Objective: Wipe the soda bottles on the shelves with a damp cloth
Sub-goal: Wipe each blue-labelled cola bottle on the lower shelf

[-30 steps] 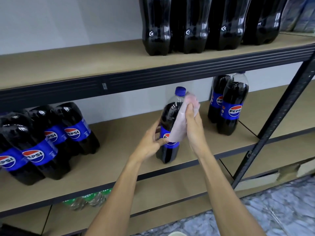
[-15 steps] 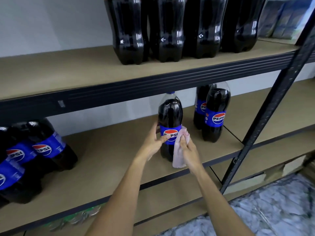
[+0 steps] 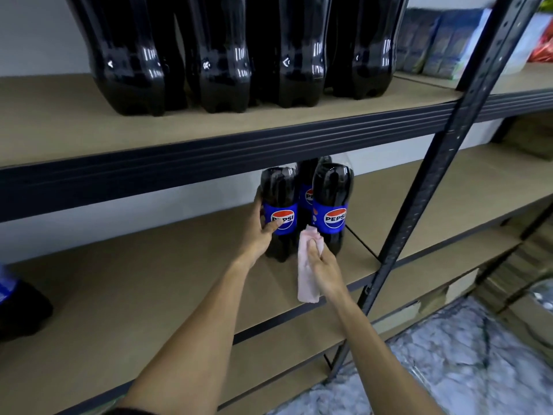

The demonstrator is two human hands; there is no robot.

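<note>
A dark Pepsi bottle [image 3: 279, 205] with a blue label stands on the middle shelf [image 3: 179, 259]. My left hand [image 3: 260, 232] grips it round the label, thumb across the logo. It now stands against two more Pepsi bottles, one in front [image 3: 332, 202] and one behind [image 3: 305, 187]. My right hand [image 3: 321, 265] holds a pale pink cloth [image 3: 306, 274] just below and in front of these bottles; the cloth hangs down from my fingers and is off the glass. The bottle tops are hidden by the upper shelf beam.
Several large dark bottles [image 3: 209, 55] stand on the upper shelf [image 3: 59, 121]. A black upright post [image 3: 443, 163] runs diagonally at the right. Another Pepsi bottle [image 3: 18, 307] shows at the far left edge. Packets [image 3: 443, 43] lie at upper right. Lower shelves and a marbled floor [image 3: 449, 369] lie below.
My left hand has slid the bottle to the right until it stands beside the other two. My right hand with the cloth has come off the bottle and dropped slightly.
</note>
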